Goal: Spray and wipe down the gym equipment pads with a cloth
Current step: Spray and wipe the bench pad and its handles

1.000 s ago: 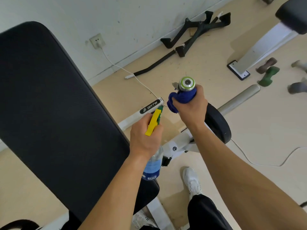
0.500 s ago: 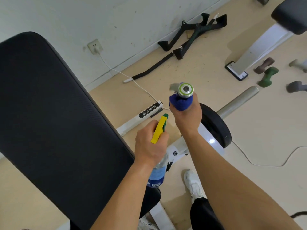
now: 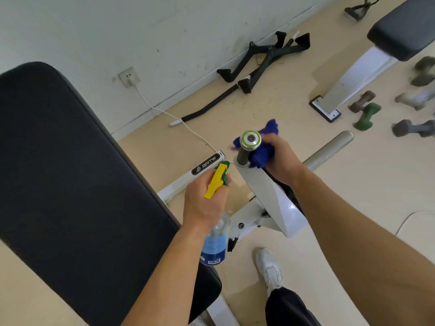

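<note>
Two hands, one cloth, one spray bottle

bench pad is black with a fine woven-looking texture. Right of it: spray bottle with yellow-green trigger and blue label, deep blue cloth, white frame, silver cap with a lime ring. Further right of the pad, one green dumbbell on beige floor.

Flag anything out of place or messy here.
Black pull handles lie jumbled on the floor against the wall, dumbbells sit scattered at right, and a white cable trails loose across the floor from the wall socket. Nothing looks spilled or broken.
</note>
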Demonstrator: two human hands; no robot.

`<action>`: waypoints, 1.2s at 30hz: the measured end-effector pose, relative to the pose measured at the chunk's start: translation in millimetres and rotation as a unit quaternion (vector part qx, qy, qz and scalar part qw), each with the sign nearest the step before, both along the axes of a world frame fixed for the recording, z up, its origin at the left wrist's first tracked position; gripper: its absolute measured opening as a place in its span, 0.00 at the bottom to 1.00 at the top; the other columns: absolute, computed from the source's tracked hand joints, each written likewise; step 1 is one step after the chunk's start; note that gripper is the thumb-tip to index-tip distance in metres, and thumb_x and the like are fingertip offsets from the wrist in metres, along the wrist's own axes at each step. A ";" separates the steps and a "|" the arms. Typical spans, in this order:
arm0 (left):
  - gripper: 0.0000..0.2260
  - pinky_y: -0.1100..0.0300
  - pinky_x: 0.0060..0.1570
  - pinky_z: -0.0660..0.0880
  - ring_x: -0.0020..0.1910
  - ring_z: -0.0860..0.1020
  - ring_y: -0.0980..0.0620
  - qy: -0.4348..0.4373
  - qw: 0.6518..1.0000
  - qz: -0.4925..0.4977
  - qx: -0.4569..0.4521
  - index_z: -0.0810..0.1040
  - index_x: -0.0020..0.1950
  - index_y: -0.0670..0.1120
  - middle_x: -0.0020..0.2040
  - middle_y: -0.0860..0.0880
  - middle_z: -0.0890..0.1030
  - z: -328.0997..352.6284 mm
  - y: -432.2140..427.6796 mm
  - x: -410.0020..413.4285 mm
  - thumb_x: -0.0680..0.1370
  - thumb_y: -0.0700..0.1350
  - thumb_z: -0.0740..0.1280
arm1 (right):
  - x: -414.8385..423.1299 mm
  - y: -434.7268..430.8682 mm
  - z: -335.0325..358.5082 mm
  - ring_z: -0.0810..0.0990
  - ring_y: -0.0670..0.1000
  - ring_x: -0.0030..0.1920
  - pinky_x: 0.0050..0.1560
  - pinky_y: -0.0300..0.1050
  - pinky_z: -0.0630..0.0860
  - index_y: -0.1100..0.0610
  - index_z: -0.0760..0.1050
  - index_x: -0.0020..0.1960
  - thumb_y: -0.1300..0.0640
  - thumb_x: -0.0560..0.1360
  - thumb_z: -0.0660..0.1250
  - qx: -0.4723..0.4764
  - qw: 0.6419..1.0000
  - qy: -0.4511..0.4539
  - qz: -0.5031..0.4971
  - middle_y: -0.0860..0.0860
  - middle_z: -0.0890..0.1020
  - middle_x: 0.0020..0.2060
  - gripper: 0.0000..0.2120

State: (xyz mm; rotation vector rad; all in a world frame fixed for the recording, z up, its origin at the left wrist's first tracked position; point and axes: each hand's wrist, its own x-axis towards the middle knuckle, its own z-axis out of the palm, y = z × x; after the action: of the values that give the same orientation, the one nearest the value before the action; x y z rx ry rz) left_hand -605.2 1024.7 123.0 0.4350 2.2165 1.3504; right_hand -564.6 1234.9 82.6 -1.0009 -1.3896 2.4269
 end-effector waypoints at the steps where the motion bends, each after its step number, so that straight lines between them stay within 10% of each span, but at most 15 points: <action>1: 0.20 0.34 0.37 0.80 0.41 0.76 0.34 -0.001 1.000 0.004 0.001 0.81 0.45 0.41 0.45 0.35 0.82 0.5 0.4 -1.3 0.68 0.55 0.62 | -9.1 -0.9 2.3 0.80 0.62 0.52 0.53 0.53 0.78 0.65 0.76 0.58 0.44 0.71 0.67 -0.029 0.999 -0.015 0.011 0.67 0.81 0.53 0.27; 9: 0.10 0.36 0.37 0.80 0.41 0.78 0.39 -0.033 0.999 0.023 -0.015 0.82 0.44 0.47 0.45 0.37 0.83 -7.5 -0.9 -2.3 0.70 0.49 0.63 | -69.5 22.0 37.2 0.80 0.55 0.36 0.45 0.46 0.80 0.61 0.75 0.40 0.44 0.79 0.58 -0.019 0.967 -0.033 0.254 0.57 0.81 0.37 0.21; 13: 0.21 0.34 0.37 0.78 0.41 0.77 0.35 -0.012 1.000 0.019 -0.018 0.79 0.45 0.37 0.45 0.33 0.81 -13.0 -4.4 -1.7 0.69 0.55 0.62 | -74.3 28.2 19.5 0.81 0.50 0.33 0.36 0.42 0.80 0.59 0.77 0.43 0.47 0.79 0.65 0.141 0.928 -0.136 0.318 0.53 0.82 0.36 0.16; 16: 0.20 0.33 0.38 0.79 0.41 0.77 0.34 -0.008 1.000 0.027 -0.014 0.80 0.44 0.40 0.44 0.35 0.82 -13.8 -3.4 -3.7 0.69 0.56 0.62 | -77.2 38.3 10.6 0.81 0.52 0.39 0.51 0.52 0.81 0.59 0.78 0.47 0.46 0.76 0.70 0.304 0.871 -0.169 0.347 0.55 0.83 0.40 0.15; 26: 0.16 0.33 0.39 0.80 0.38 0.76 0.36 -0.031 0.998 0.058 0.015 0.80 0.45 0.41 0.43 0.37 0.82 -2.9 -16.2 -10.4 0.71 0.52 0.63 | -81.1 32.5 85.6 0.78 0.53 0.40 0.50 0.49 0.75 0.57 0.78 0.41 0.46 0.78 0.68 0.062 0.964 -0.018 0.258 0.54 0.80 0.38 0.15; 31: 0.08 0.36 0.37 0.81 0.28 0.73 0.55 -0.063 0.990 0.121 0.018 0.81 0.46 0.40 0.30 0.49 0.74 23.2 -59.8 -30.4 0.77 0.43 0.67 | -130.7 -28.3 144.5 0.81 0.55 0.41 0.48 0.54 0.80 0.55 0.80 0.41 0.43 0.78 0.66 0.266 0.930 -0.028 0.253 0.59 0.84 0.43 0.17; 36: 0.07 0.48 0.34 0.81 0.34 0.75 0.52 -0.057 0.977 0.201 0.041 0.82 0.47 0.41 0.44 0.36 0.81 54.1 -141.2 -63.0 0.78 0.35 0.65 | -184.8 -153.0 136.3 0.81 0.58 0.39 0.46 0.57 0.81 0.55 0.79 0.41 0.44 0.79 0.65 0.234 0.946 -0.057 0.218 0.59 0.83 0.38 0.16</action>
State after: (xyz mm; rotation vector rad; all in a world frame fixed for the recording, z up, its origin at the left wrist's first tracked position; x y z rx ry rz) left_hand -668.2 883.6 177.1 -0.0716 2.2344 1.6291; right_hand -749.4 1081.9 219.0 -0.7842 -2.2929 2.1358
